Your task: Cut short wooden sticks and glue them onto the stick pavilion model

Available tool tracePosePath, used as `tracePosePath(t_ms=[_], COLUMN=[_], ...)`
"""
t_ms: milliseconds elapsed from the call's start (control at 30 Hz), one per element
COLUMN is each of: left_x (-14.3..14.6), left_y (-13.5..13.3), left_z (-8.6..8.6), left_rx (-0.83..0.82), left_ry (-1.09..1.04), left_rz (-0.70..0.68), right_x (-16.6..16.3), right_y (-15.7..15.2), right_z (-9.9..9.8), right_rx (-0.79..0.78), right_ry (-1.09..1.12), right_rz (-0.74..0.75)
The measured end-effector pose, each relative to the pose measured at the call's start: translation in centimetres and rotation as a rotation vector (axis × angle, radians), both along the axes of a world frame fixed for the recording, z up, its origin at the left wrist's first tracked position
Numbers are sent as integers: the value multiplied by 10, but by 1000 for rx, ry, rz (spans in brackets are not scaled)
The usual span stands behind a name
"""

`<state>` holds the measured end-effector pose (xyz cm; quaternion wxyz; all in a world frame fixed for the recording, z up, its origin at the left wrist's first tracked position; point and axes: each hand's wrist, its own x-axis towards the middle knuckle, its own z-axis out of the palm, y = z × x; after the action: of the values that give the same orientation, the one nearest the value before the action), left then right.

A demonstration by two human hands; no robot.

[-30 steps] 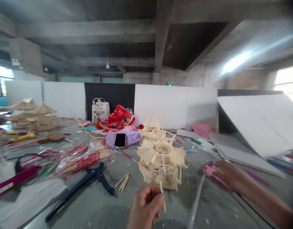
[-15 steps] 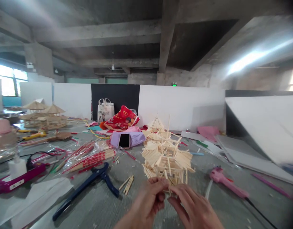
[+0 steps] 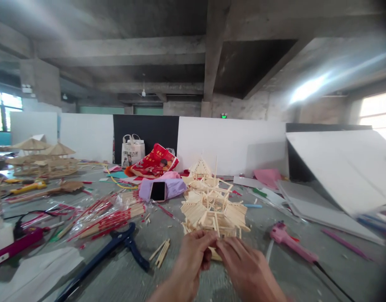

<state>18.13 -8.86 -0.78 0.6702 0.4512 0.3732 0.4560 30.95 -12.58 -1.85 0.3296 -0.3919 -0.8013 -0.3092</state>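
A model pavilion (image 3: pixel 211 207) built of thin pale wooden sticks stands in front of me, with tiered, flared roofs and a pointed top. At its near side my left hand (image 3: pixel 197 256) is closed, thumb and forefinger pinching. My right hand (image 3: pixel 243 262) presses its fingertips together right beside it. A thin wooden stick (image 3: pixel 216 226) rises from where the fingertips meet, in front of the model's lower roof. My fingers hide its lower end and part of the model's base.
Left lie a blue cutter (image 3: pixel 111 251), loose short sticks (image 3: pixel 163 253) and bagged red-tipped sticks (image 3: pixel 107 214). A phone (image 3: pixel 158 191) rests on purple cloth. Right is a pink glue gun (image 3: pixel 293 243) with a cord. Another stick model (image 3: pixel 43 159) stands far left; white boards (image 3: pixel 230 144) line the back.
My hands have come closer together and shifted slightly left in view, still at the model's near side. The whole scene has slid a little left and down as the camera turned.
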Motion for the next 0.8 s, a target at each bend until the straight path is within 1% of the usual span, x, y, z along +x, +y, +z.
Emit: tracePosePath(t_ms=[233, 500, 667, 800], left_x=[5, 6, 9, 11], left_y=[4, 3, 5, 8], left_z=[-5, -6, -6, -8], left_rx=[4, -64, -73, -91], left_ry=[22, -86, -111, -125], left_rz=[51, 106, 89, 106], right_x=[-1, -2, -3, -4], right_y=[6, 11, 11, 12], right_z=[-2, -2, 1, 4], right_rx=[-29, -16, 14, 6], right_ry=[20, 42, 80, 89], right_rz=[-12, -21, -46, -44])
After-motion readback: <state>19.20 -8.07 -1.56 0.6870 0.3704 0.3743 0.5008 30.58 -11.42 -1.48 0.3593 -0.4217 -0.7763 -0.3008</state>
